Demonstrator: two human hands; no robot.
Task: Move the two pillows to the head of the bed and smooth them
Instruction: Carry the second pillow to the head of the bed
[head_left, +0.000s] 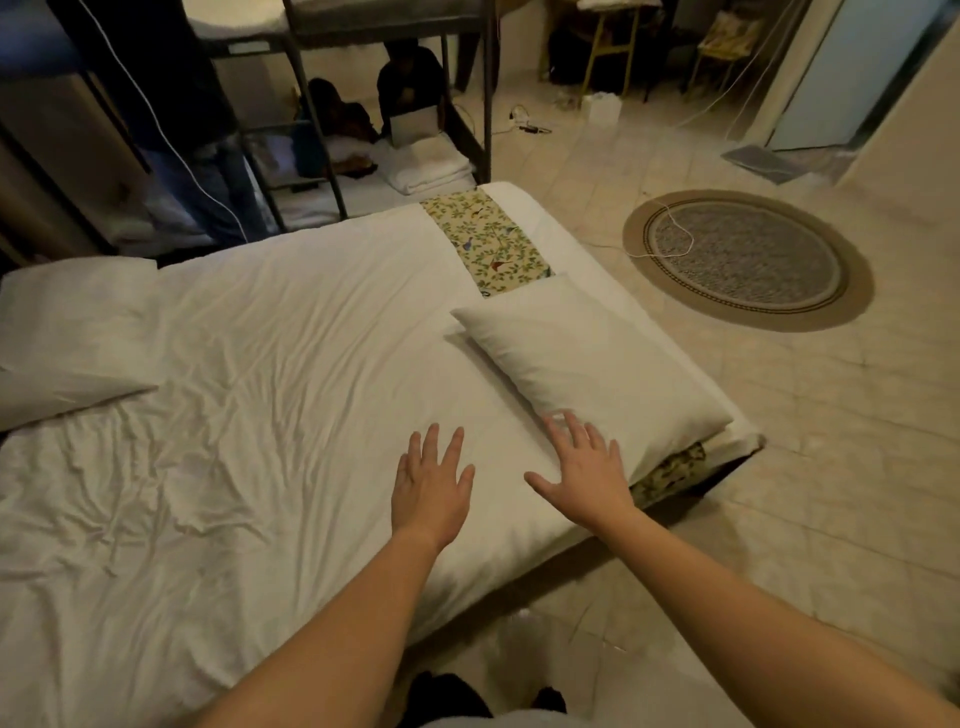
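A white pillow (587, 358) lies at the right end of the bed (270, 374), partly over a floral runner (488, 241). A second white pillow (72, 332) rests at the bed's far left edge. My right hand (584, 470) hovers with fingers spread at the near corner of the right pillow, its fingertips at the pillow's edge. My left hand (431, 486) is spread flat over the creased white sheet just left of it. Neither hand holds anything.
A bunk bed frame (311, 119) with folded white towels (428, 163) stands behind the bed; a person sits under it. A round rug (748, 257) with a white cable across it lies on the tiled floor at the right. Chairs stand at the back.
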